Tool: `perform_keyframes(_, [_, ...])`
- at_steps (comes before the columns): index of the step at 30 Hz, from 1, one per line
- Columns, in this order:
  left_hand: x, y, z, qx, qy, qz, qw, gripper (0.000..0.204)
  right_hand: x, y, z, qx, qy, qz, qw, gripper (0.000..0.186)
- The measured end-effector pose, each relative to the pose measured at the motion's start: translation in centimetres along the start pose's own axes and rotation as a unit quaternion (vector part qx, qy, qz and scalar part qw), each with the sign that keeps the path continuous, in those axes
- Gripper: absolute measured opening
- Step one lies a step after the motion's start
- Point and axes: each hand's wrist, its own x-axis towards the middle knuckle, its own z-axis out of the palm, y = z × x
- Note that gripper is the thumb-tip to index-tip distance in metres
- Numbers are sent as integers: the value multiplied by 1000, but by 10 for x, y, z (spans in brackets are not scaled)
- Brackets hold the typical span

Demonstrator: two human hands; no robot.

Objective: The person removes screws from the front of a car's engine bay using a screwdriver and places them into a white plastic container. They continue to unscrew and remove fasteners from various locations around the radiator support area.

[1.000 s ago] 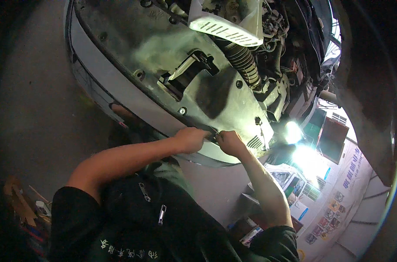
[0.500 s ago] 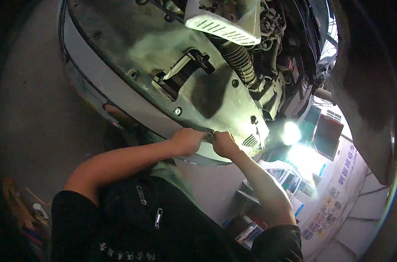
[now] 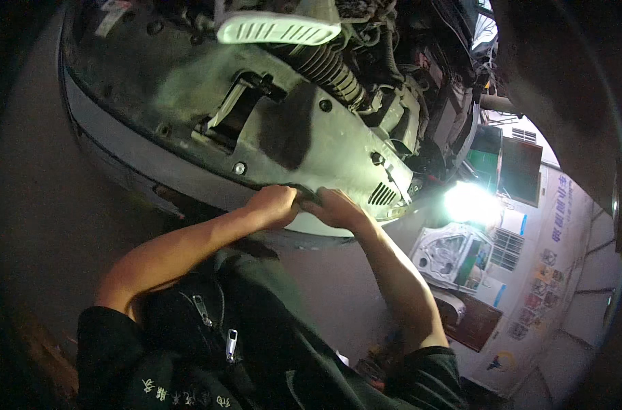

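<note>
Right hand (image 3: 340, 208) now uncurls from its fist toward left hand (image 3: 273, 206), nearly meeting at front edge of broad dark-grey moulded-plastic cover (image 3: 338, 150) ahead; work likely stays there, can't tell what either clamps.

At the top of your view you have a white slotted tray (image 3: 280, 30), with a ribbed black hose (image 3: 333, 74) running down to the right just below it. To your right a lamp (image 3: 472, 203) glares white. Below it, a bare car door (image 3: 453, 253) stands near a barred panel (image 3: 507, 249). Beyond the lamp you see a brown board (image 3: 521, 171) beside a green one, and a pale banner (image 3: 551, 239) with small pictures. Grey floor (image 3: 325, 273) spreads below.
</note>
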Motion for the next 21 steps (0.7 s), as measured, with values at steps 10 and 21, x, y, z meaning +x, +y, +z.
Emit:
perform_keyframes(10, [19,60,18,155,88,13,984,18,-43,68,48,-34,186,-14,982,25])
perform_keyframes(21, [30,66,12,244,66,20,967,15,-18,68,51,-40,164,-63,984,18])
